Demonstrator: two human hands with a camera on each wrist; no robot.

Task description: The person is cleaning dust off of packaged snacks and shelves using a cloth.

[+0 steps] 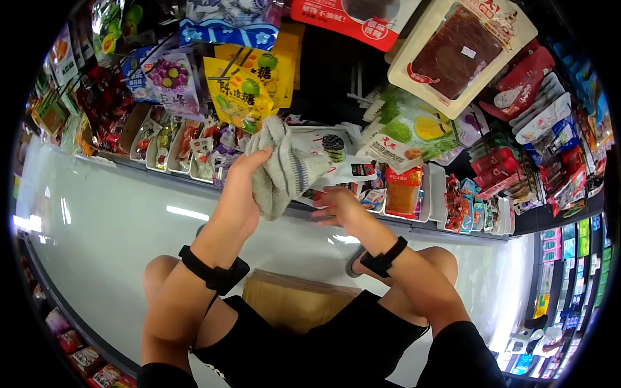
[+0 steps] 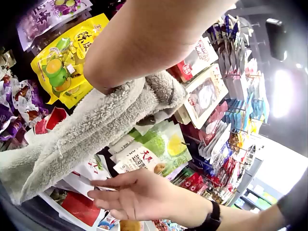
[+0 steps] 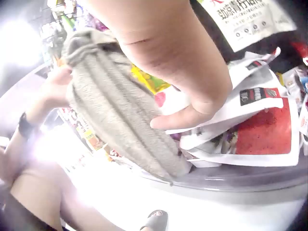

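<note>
My left hand (image 1: 243, 187) grips a bunched grey terry towel (image 1: 277, 169) with dark stripes, held up in front of the snack shelf. In the left wrist view the towel (image 2: 91, 130) hangs in long folds, and the left fingers are mostly hidden behind the wrist and cloth. To the right, my right hand (image 1: 346, 208) has its fingers loosely extended and holds nothing. White snack packets (image 1: 333, 142) lie just beyond it on the shelf. From the right wrist, a right fingertip (image 3: 161, 123) overlaps the towel's edge beside a red-and-white packet (image 3: 264, 132).
Yellow candy bags (image 1: 240, 90) hang above the towel; a large jerky pack (image 1: 462, 55) hangs at upper right. Trays of small wrapped snacks (image 1: 194, 149) line the shelf's edge (image 1: 440, 229). A cardboard box (image 1: 294, 301) sits on the floor between the person's legs.
</note>
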